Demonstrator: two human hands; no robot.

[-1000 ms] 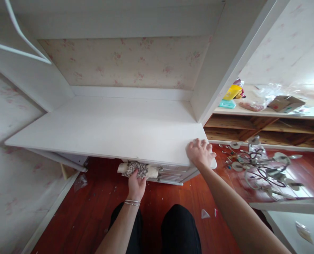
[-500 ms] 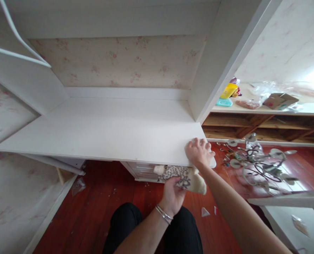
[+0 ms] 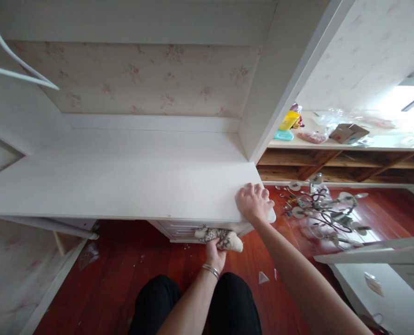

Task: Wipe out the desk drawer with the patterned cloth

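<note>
My left hand [image 3: 216,257] is closed around a fuzzy cream cloth with a brown pattern [image 3: 224,238], shaped like a sock. It holds the cloth against or close to the front of the white drawer unit [image 3: 175,231], below the desk edge; whether they touch I cannot tell. My right hand [image 3: 254,202] rests on the white desk top [image 3: 151,177] near its front right corner, fingers apart and slightly bent, holding nothing.
A chandelier [image 3: 327,211] lies on the red wood floor [image 3: 123,274] to the right. Beyond it, a low wooden shelf [image 3: 297,158] carries a cardboard box [image 3: 348,133] and a yellow container [image 3: 289,120]. White cables [image 3: 22,74] hang at upper left.
My left hand has moved lower and farther under the desk edge with the cloth, which now looks more bunched. The view has turned a little right. My right hand stays on the desk corner.
</note>
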